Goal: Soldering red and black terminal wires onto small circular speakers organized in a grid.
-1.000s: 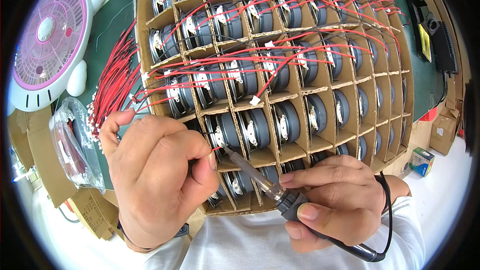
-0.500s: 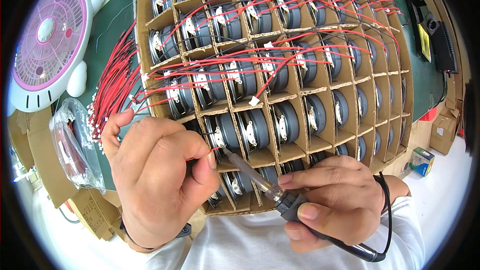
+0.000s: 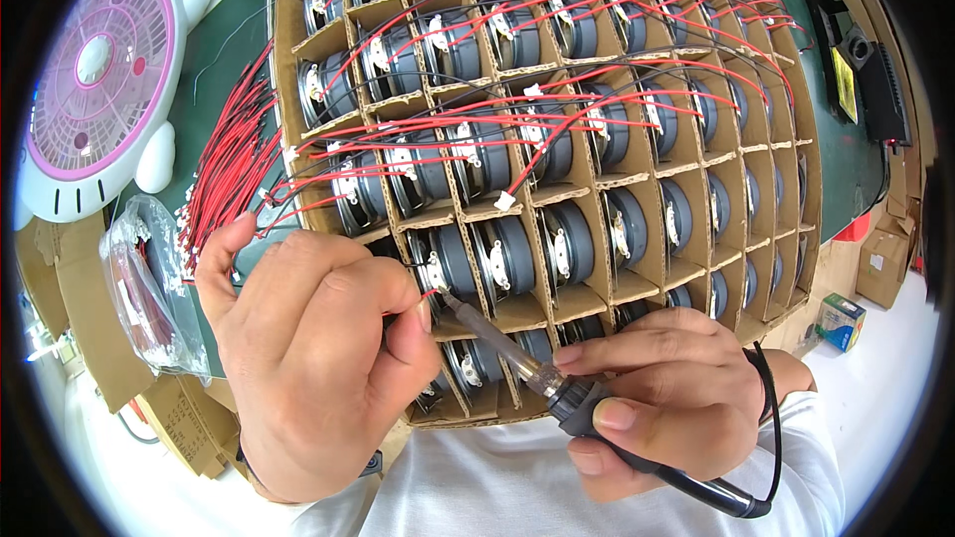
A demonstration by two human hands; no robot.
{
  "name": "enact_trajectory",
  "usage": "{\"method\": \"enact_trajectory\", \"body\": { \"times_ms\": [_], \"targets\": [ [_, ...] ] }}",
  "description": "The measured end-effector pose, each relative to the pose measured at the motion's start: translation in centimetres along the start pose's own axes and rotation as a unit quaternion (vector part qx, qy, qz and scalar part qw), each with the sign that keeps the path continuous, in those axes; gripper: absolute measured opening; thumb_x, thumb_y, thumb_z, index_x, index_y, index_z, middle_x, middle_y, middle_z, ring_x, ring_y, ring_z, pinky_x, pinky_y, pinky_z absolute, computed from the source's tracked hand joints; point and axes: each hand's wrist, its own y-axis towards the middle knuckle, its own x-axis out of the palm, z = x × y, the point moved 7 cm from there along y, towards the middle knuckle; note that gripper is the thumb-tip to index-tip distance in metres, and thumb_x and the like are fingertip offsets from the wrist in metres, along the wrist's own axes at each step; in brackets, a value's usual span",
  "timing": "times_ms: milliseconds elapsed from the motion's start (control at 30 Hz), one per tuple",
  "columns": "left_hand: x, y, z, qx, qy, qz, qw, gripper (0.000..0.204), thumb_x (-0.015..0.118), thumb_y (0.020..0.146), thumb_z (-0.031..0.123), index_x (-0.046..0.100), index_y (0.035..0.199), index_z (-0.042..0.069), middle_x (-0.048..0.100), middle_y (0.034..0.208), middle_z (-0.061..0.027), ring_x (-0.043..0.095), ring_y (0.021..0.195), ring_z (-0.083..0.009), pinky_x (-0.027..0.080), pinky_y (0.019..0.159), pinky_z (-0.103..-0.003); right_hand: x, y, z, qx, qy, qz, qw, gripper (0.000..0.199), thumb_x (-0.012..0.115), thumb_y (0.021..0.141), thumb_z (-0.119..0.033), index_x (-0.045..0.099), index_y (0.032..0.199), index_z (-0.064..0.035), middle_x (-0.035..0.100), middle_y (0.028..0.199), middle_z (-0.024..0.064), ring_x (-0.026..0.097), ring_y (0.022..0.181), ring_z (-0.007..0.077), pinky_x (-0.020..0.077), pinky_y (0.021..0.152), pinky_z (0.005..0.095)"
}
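Observation:
My left hand (image 3: 318, 358) is closed in a pinch on a thin red wire (image 3: 430, 293), whose end lies at the white terminal strip of a round black speaker (image 3: 455, 254). In my right hand (image 3: 676, 398) is a soldering iron (image 3: 497, 341), gripped by its dark handle. Its tip touches or nearly touches that terminal by the wire end. The speaker sits in one cell of a divided cardboard tray (image 3: 519, 316), among several others like it. A black wire also reaches this speaker, partly hidden behind my left fingers.
Red and black wires with white connectors (image 3: 505, 201) drape over the tray's upper rows. Left of it lie a wire bundle (image 3: 234, 154), a plastic bag (image 3: 149, 288) and a pink-and-white fan (image 3: 95, 60). A black device (image 3: 865, 60) stands right, on the green table (image 3: 821, 164).
My left hand has tilted and shifted very slightly, its pinch staying by the same terminal. The soldering iron and my right hand have hardly moved.

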Motion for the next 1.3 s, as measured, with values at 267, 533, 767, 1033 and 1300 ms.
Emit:
{"method": "enact_trajectory", "body": {
  "times_ms": [267,533,767,1033,1300],
  "targets": [
    [-0.1,0.1,0.1,-0.007,0.007,0.0,1.0,0.017,0.074,0.074,0.01,0.058,0.08,0.008,0.06,0.078,-0.0029,0.06,0.076,-0.023,0.035,0.106,-0.049,-0.3,0.1,0.1,-0.002,0.031,-0.004,1.0,0.044,0.083,0.078,-0.011,0.055,0.11,-0.0038,0.067,0.069,0.0078,0.077,0.08,0.0337,0.0524,0.053,0.0332],
    [-0.1,0.2,0.2,-0.009,0.008,-0.004,1.0,0.017,0.074,0.074,0.01,0.058,0.079,0.008,0.06,0.078,-0.0027,0.059,0.075,-0.0226,0.036,0.106,-0.049,-0.8,0.6,0.1,0.023,0.017,0.0,1.0,0.045,0.08,0.083,-0.011,0.046,0.112,-0.0031,0.069,0.069,0.0107,0.075,0.07,0.0312,0.0581,0.055,0.0375],
    [-0.1,0.2,0.1,-0.009,0.002,-0.006,1.0,0.017,0.073,0.071,0.006,0.057,0.078,0.007,0.06,0.077,-0.0023,0.059,0.075,-0.022,0.036,0.106,-0.049,-1.6,1.2,0.8,0.052,0.097,-0.058,0.992,0.044,0.076,0.088,-0.012,0.04,0.112,-0.0052,0.069,0.072,0.0155,0.074,0.068,0.0288,0.0606,0.059,0.0397],
    [-1.1,-0.7,-0.1,-0.009,-0.024,0.026,0.999,0.016,0.075,0.071,0.004,0.065,0.083,0.006,0.063,0.087,-0.0061,0.06,0.084,-0.0232,0.036,0.106,-0.047,-3.4,-1.3,0.7,0.245,0.175,0.155,0.941,0.045,0.075,0.093,-0.026,0.035,0.11,-0.015,0.069,0.077,0.0158,0.07,0.069,0.0209,0.0604,0.068,0.034],
    [-5.9,-8.1,-12.1,-0.335,-0.153,0.256,0.894,0.011,0.061,0.101,0.003,0.066,0.108,-0.003,0.065,0.104,-0.0042,0.06,0.095,-0.0116,0.046,0.087,-0.025,-6.3,-3.7,2.2,0.249,0.145,0.298,0.91,0.043,0.071,0.092,-0.018,0.041,0.118,-0.0028,0.07,0.079,0.0193,0.071,0.068,0.0198,0.0589,0.061,0.0271]
  ]
}}
